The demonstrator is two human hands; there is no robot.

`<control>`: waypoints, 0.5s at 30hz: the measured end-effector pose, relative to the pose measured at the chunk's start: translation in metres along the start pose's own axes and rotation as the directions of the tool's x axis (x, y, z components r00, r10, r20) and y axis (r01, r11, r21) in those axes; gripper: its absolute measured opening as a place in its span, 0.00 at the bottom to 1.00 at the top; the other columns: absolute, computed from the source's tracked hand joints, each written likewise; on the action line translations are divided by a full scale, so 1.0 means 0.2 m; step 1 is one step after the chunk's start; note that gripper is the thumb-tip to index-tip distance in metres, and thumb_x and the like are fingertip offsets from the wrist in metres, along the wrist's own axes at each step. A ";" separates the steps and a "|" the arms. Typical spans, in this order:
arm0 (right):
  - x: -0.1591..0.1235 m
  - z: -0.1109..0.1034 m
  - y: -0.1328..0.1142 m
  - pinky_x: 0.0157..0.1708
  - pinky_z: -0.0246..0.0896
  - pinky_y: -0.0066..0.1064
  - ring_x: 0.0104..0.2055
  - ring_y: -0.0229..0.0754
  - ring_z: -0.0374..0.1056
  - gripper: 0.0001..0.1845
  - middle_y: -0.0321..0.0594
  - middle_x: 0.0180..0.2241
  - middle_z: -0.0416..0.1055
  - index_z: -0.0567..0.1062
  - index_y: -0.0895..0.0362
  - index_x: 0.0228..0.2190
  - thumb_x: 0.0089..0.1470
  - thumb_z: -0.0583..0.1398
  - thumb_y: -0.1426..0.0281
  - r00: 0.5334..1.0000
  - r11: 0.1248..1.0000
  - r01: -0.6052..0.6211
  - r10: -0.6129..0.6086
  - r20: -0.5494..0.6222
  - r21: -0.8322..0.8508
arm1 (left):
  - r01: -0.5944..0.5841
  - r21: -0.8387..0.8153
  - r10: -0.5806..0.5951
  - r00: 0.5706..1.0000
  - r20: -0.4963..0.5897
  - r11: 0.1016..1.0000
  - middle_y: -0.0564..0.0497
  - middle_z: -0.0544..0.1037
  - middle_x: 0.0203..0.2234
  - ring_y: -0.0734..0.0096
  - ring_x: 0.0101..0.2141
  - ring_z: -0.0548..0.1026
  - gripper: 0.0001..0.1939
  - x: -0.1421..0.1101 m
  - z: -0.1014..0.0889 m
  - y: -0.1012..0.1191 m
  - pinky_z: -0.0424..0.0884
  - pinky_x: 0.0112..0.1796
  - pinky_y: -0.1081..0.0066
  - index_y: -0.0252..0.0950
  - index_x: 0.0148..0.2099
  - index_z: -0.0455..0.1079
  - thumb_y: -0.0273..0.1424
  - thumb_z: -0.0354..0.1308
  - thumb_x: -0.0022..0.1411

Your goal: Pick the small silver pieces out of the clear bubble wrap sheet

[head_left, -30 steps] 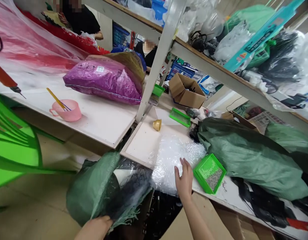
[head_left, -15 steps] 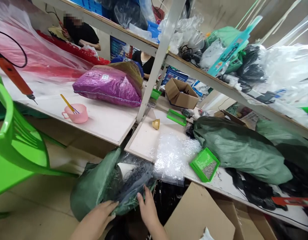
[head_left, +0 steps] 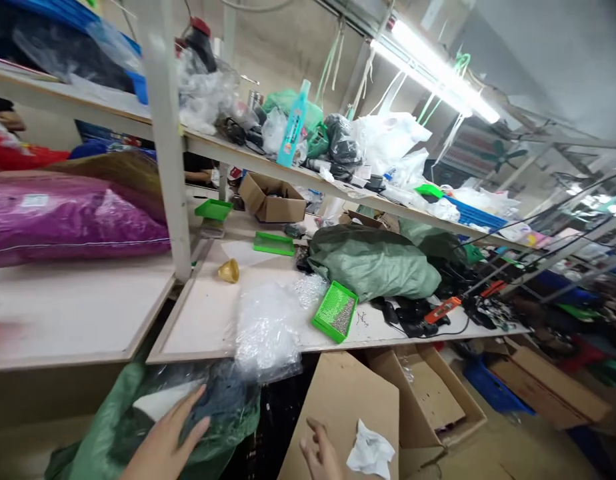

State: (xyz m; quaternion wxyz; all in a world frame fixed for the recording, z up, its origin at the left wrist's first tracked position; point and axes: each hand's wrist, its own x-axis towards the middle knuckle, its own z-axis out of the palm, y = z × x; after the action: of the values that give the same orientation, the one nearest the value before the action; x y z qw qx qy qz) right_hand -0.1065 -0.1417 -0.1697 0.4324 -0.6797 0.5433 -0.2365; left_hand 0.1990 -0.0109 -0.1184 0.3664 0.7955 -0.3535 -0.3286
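Left hand (head_left: 163,437) open, fingers spread, resting on a green woven sack (head_left: 101,427) just below the bench edge (head_left: 73,363); right hand (head_left: 321,457) open, empty, just above a cardboard sheet (head_left: 338,400), crumpled white tissue (head_left: 371,451) beside it.

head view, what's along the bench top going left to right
purple sack → gold cup → bubble wrap → green tray → orange tool
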 end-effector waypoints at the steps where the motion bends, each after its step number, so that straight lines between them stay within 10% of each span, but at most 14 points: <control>1: 0.07 0.01 -0.03 0.50 0.62 0.50 0.50 0.59 0.67 0.31 0.54 0.47 0.71 0.72 0.57 0.47 0.51 0.54 0.48 1.000 1.000 0.007 -0.007 -0.010 0.008 | -0.006 -0.077 0.005 1.000 -0.014 0.997 0.49 0.63 0.60 0.57 0.61 0.59 0.36 0.13 0.04 0.09 0.53 0.61 0.57 0.40 0.61 0.60 0.52 0.49 0.55; 7: 0.57 0.20 -0.20 0.62 0.46 0.48 0.64 0.54 0.49 0.37 0.55 0.61 0.55 0.58 0.60 0.58 0.52 0.57 0.55 0.993 0.995 0.054 -0.045 -0.105 0.079 | 0.174 -0.209 -0.198 0.975 -0.101 0.962 0.31 0.50 0.64 0.51 0.63 0.51 0.48 0.89 0.36 0.31 0.51 0.60 0.55 0.22 0.66 0.39 0.52 0.43 0.55; 15: 1.08 0.39 -0.26 0.62 0.47 0.46 0.65 0.53 0.48 0.35 0.50 0.62 0.54 0.60 0.57 0.58 0.50 0.59 0.59 0.997 0.989 -0.053 0.060 -0.049 0.140 | 0.305 -0.088 -0.315 0.940 -0.128 0.948 0.26 0.48 0.63 0.44 0.63 0.48 0.53 1.23 0.57 0.39 0.46 0.62 0.57 0.17 0.64 0.37 0.54 0.46 0.50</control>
State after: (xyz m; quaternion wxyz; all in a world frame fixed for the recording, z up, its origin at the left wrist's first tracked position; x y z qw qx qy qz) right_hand 0.0472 -0.3189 -0.1972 0.4707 -0.6258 0.5558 -0.2792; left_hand 0.2156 -0.2861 -0.1783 0.3603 0.8497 -0.1860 -0.3369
